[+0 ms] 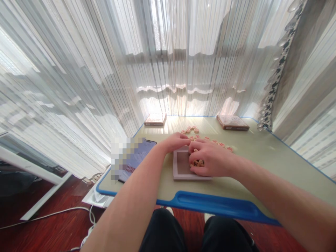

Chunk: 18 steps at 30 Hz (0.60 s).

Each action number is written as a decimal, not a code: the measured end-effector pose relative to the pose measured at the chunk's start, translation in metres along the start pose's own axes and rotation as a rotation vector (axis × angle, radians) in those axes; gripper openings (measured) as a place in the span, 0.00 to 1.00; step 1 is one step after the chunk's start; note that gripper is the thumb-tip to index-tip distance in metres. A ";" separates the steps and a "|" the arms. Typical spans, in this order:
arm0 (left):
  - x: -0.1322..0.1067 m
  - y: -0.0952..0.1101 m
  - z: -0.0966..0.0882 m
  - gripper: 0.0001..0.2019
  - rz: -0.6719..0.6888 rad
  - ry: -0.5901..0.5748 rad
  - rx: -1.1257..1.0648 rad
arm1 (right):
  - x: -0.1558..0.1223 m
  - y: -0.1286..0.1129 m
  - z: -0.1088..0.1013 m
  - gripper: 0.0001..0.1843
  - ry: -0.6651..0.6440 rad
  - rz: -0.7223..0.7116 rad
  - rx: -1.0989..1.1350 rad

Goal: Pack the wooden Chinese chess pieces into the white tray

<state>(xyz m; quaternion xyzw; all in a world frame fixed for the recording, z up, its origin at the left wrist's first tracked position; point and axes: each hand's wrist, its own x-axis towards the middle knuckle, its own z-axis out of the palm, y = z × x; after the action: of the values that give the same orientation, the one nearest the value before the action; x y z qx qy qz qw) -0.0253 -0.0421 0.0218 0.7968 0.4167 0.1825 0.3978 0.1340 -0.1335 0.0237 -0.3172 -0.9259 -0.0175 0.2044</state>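
My right hand [212,159] curls over a shallow rectangular tray [181,175], its fingers on a small heap of round wooden Chinese chess pieces [196,163] inside. My left hand [174,142] reaches in from the left, its fingertips at the tray's far edge and close to my right hand. Whether it holds anything is hidden. More pieces lie beyond my hands, in a loose row [217,143] and a small cluster [189,129]. The tray's far right corner is hidden under my right hand.
Two flat boxes [154,119] [232,123] stand at the desk's far edge against sheer curtains. A phone [136,159] lies at the left, partly pixelated. The pale green desk [262,164] has a blue rim, with cables on the red wooden floor below.
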 end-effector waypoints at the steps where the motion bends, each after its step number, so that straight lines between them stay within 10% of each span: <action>1: 0.000 0.000 0.000 0.07 0.004 -0.003 -0.002 | 0.000 0.000 0.000 0.05 -0.001 -0.001 -0.006; 18: 0.002 -0.002 -0.001 0.08 -0.005 -0.038 -0.021 | 0.001 0.004 0.001 0.07 -0.031 0.044 -0.032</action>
<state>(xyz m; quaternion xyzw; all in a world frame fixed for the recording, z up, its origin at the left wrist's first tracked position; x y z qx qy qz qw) -0.0257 -0.0392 0.0210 0.7948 0.4090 0.1708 0.4145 0.1357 -0.1295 0.0227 -0.3410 -0.9214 -0.0227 0.1851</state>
